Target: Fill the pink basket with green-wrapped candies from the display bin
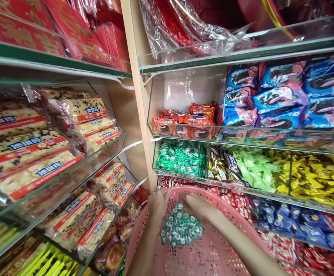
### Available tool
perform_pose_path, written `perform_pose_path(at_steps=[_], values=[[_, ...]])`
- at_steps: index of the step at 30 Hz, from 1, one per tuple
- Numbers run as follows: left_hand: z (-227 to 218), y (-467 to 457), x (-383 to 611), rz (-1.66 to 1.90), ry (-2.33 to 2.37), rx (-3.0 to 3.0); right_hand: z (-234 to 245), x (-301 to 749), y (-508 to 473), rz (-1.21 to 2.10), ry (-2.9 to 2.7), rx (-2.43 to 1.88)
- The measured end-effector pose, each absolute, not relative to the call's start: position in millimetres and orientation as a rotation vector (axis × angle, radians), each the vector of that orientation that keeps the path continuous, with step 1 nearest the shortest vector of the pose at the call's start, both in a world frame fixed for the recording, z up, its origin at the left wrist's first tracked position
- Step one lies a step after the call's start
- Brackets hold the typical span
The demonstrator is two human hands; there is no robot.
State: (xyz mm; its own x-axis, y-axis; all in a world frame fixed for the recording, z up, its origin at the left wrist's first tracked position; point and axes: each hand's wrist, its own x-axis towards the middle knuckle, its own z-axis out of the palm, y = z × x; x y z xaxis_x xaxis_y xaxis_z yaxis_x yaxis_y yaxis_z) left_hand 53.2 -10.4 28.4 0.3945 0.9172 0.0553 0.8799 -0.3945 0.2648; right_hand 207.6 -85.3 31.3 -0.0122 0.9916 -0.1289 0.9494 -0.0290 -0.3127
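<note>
A pink perforated plastic basket (230, 234) is tilted up against the front of the shelves. In its bottom lies a heap of small green-and-white wrapped candies (180, 226). At the far rim, on the left, my left hand (157, 203) is closed over the basket's edge; its fingertips are partly hidden. My right hand (195, 203) reaches inside, just above and right of the candy heap, smeared by motion, so its fingers are unclear. Just beyond the far rim, a clear bin holds similar green candies (181, 157).
Clear-fronted shelves stand close on both sides of an upright corner post (139, 96). Wrapped pastry bars (37, 168) fill the left bins. To the right are blue biscuit packs (282, 99), yellow candies (322, 176) and blue candies (293, 220). Clear plastic wrapping (213, 42) overhangs the shelf above.
</note>
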Motion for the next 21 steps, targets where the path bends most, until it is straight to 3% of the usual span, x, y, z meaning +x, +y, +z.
perform_pose_path(at_steps=[5,21], values=[[27,-10,53,0.284,1.594,2.47,7,204,-82,0.48,-2.174,-2.174],[26,-10,53,0.303,1.585,2.497,-9,205,-83,0.357,-2.117,-2.242]])
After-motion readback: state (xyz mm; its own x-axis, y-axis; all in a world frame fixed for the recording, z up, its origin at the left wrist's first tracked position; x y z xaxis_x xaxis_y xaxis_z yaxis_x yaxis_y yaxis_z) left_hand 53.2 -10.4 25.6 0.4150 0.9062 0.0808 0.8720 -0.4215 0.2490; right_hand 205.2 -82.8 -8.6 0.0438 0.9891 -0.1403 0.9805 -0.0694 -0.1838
